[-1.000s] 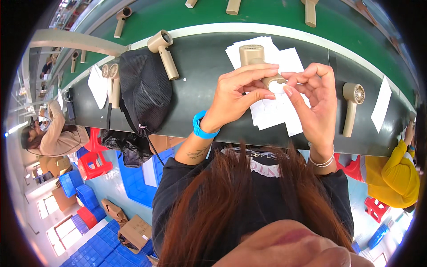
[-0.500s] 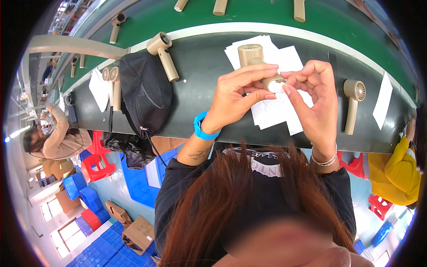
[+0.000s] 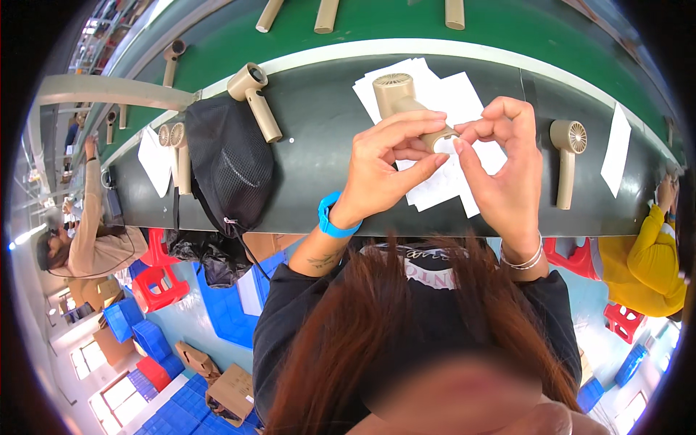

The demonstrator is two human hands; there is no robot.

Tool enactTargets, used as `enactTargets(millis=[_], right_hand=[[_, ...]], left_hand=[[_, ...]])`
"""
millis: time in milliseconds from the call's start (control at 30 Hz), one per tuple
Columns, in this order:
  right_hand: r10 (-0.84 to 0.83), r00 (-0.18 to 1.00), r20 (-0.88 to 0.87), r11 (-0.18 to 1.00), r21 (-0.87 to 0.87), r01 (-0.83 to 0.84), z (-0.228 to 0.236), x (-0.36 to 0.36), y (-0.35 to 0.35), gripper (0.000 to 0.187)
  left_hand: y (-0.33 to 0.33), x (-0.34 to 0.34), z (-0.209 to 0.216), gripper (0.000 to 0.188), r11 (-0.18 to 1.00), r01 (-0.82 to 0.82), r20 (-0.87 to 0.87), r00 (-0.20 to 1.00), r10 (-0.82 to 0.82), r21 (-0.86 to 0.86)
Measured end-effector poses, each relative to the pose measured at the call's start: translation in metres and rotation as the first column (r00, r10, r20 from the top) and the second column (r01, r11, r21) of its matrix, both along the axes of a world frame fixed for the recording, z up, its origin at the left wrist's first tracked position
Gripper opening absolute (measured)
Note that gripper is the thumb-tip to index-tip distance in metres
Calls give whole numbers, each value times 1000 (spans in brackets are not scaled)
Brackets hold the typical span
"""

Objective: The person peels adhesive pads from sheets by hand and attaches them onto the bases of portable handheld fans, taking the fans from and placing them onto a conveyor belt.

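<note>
My left hand (image 3: 384, 163) grips the handle of a beige hair dryer (image 3: 400, 98) above the dark workbench (image 3: 319, 138), its round grille end pointing away from me. My right hand (image 3: 507, 167) pinches at the lower end of the same handle with thumb and fingertips. A blue band is on my left wrist and thin bracelets on my right. Under the hands lies a stack of white paper sheets (image 3: 464, 94).
A black mesh bag (image 3: 228, 163) and another beige hair dryer (image 3: 254, 98) lie to the left; one more hair dryer (image 3: 567, 156) and a paper slip (image 3: 616, 148) to the right. Several dryers ride a green conveyor belt (image 3: 377, 32). Other people work at both ends; blue crates and red stools stand on the floor below.
Both hands and the hair dryer have stayed in nearly the same place; the fingers of my right hand have shifted slightly on the handle end.
</note>
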State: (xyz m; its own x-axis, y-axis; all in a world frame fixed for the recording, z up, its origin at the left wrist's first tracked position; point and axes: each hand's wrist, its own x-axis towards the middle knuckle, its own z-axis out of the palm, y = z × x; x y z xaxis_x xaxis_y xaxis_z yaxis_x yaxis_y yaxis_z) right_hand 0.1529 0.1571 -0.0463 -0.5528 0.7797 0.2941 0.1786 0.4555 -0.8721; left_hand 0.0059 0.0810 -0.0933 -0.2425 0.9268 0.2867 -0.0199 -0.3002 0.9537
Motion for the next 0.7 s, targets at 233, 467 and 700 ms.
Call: enactTargets(millis=[233, 467, 700], right_hand=[[-85, 983, 162, 979, 195, 52, 8, 3, -3, 31], [-220, 948, 232, 854, 516, 73, -6, 0, 14, 51], [315, 926, 207, 900, 244, -361, -51, -26, 18, 42]], left_hand=[[-6, 2, 2, 39, 997, -57, -106, 993, 51, -46], [-14, -14, -12, 35, 989, -148, 60, 987, 149, -17], [-19, -11, 4, 32, 991, 90, 209, 972, -108, 97]])
